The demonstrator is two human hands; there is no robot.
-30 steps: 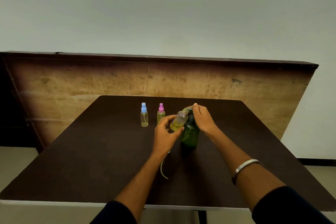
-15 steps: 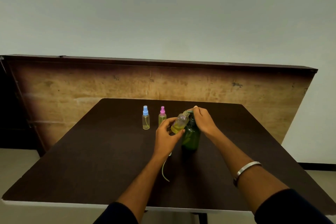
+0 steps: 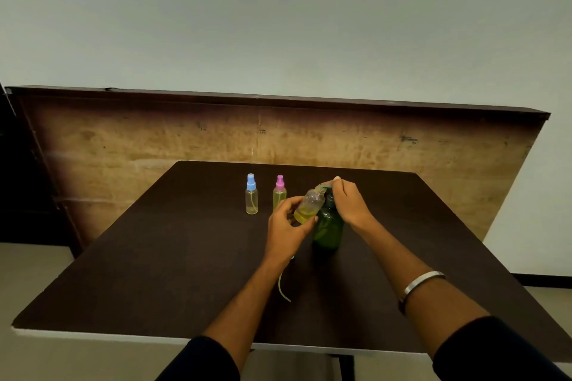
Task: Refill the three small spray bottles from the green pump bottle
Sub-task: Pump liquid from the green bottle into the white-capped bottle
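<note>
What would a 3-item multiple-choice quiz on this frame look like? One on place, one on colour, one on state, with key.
1. Where does the blue-capped bottle stand?
A. Left of the pink-capped bottle
B. Right of the green pump bottle
C. At the near table edge

2. What colour is the liquid in the uncapped bottle?
A. Red
B. Yellowish
C. Dark blue

3. How is the uncapped bottle held?
A. Standing free on the table
B. Lying flat on the table
C. Tilted, mouth at the pump spout, in the left hand

Key: 1 A, it stands upright on the pink one's left, far side of the table. 2 B, a yellowish pool sits in its lower end. 3 C, the left hand's fingers wrap it while the right hand rests on the pump head.
</note>
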